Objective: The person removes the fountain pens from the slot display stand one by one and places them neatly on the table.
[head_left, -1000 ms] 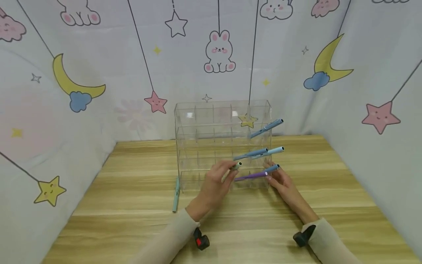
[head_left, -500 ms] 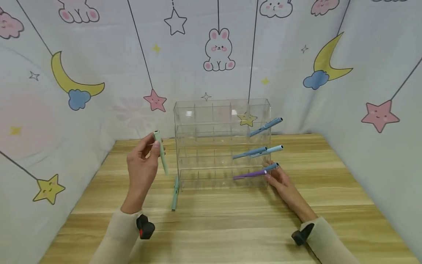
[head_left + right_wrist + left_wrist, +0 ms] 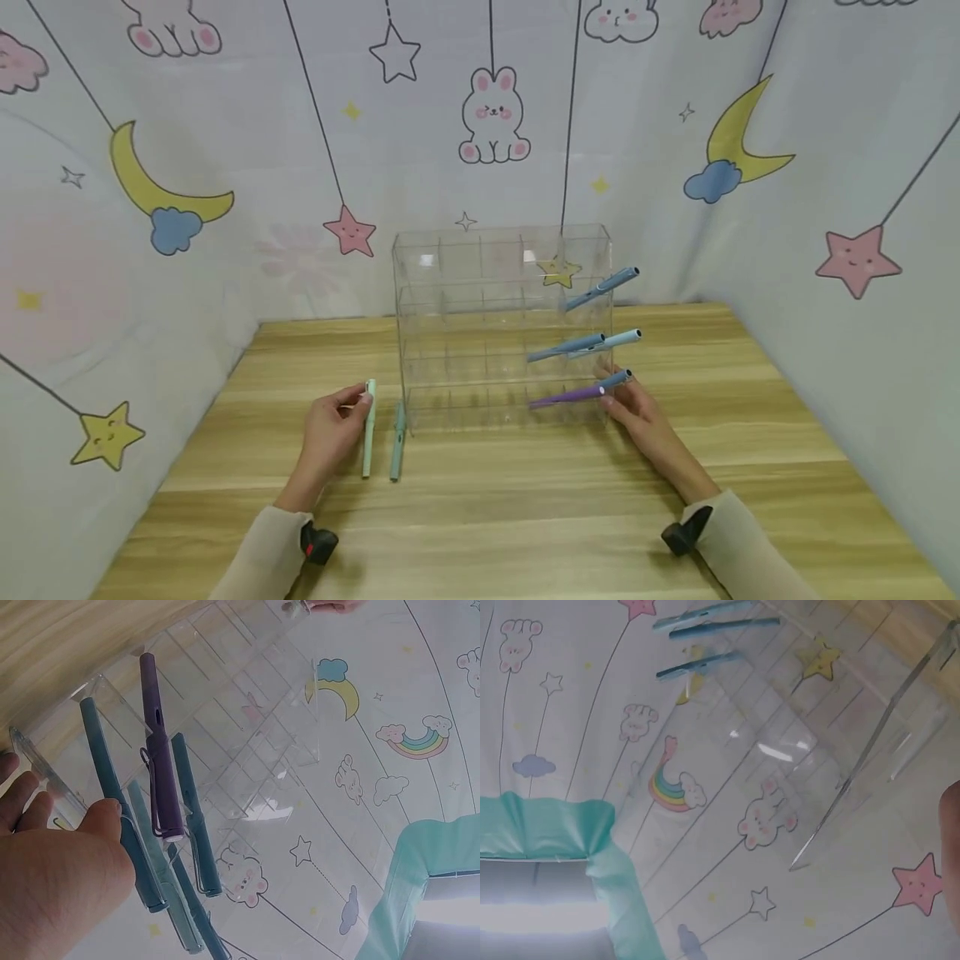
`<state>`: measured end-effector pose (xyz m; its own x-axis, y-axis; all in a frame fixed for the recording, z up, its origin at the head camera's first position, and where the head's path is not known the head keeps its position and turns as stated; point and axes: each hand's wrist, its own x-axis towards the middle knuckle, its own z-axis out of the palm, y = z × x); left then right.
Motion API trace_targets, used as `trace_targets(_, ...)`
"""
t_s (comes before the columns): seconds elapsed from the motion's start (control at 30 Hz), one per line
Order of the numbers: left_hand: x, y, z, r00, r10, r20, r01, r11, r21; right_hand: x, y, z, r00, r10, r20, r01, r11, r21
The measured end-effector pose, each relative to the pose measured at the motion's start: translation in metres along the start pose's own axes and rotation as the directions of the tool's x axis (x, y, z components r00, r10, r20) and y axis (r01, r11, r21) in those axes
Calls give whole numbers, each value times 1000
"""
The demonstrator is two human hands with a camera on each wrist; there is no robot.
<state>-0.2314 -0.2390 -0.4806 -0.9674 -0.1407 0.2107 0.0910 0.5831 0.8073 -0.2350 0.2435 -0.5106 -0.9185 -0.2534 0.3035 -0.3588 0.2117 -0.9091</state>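
My left hand (image 3: 352,408) pinches the top end of a mint green pen (image 3: 367,437), which lies along the wooden table (image 3: 525,508) beside a teal pen (image 3: 396,446). Both are left of the clear acrylic organizer (image 3: 480,317). My right hand (image 3: 618,402) rests with straight fingers against the organizer's lower right corner (image 3: 45,780); its thumb touches a blue pen (image 3: 112,802). A purple pen (image 3: 562,397) and several blue pens (image 3: 600,287) stick out of the right-hand slots. In the left wrist view only the organizer (image 3: 870,750) and blue pens (image 3: 705,622) show.
Cloth walls printed with moons, stars and rabbits (image 3: 495,117) close in the table at the back and on both sides. Bare wood lies in front of the organizer and to its right. The organizer's left and middle slots hold nothing.
My left hand drew the mint green pen out of the organizer, swung it up and to the left, then lowered it onto the table beside the teal pen. The right hand stayed put.
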Motion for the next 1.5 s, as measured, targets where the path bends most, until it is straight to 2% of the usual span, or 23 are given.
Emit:
trace_targets(0.1, -3, -6, 12, 998, -16, 56, 13, 999, 51, -3, 0, -1, 1000, 9, 7, -9, 1000, 3)
trace_targets(0.17, -4, -8, 18, 998, -6, 61, 2, 998, 66, -4, 0, -1, 1000, 8, 14, -9, 1000, 7)
trace_targets(0.33, -5, -9, 29, 998, 67, 6, -68, 989, 131, -2, -2, -1, 1000, -1, 22, 1, 1000, 3)
trace_targets(0.53, -4, -7, 34, 983, 176, -43, -162, 961, 226, 1, -2, 0, 1000, 1, 23, 0, 1000, -6)
trace_targets(0.73, -5, -9, 34, 977, 205, -61, -180, 941, 286, 0, -1, 1, 1000, 0, 24, 0, 1000, 25)
trace_targets(0.93, -4, -11, 33, 957, 273, -99, -235, 927, 292, 0, -1, 0, 999, 27, 22, -27, 1000, -1)
trace_targets(1.0, -3, -11, 33, 955, 277, -110, -236, 927, 291, 0, -1, -1, 999, 34, 20, -34, 999, -2)
trace_targets(1.1, -2, -10, 33, 960, 240, -142, -201, 948, 247, 1, -2, -1, 999, 35, 27, -35, 999, 9)
trace_targets(1.2, 0, -4, 32, 951, 230, -207, -193, 964, 183, 1, -3, -1, 999, 39, 27, -40, 999, 14)
trace_targets(1.27, 2, 3, 33, 923, 277, -267, -247, 959, 141, 1, -4, -1, 999, 38, 29, -38, 999, 19)
trace_targets(1.37, 2, 17, 38, 862, 384, -331, -371, 923, 106, 0, -4, -2, 999, 41, 27, -42, 999, 20)
trace_targets(1.5, 0, 43, 51, 747, 559, -360, -564, 820, 103, 0, -3, -2, 999, 46, 23, -46, 999, 10)
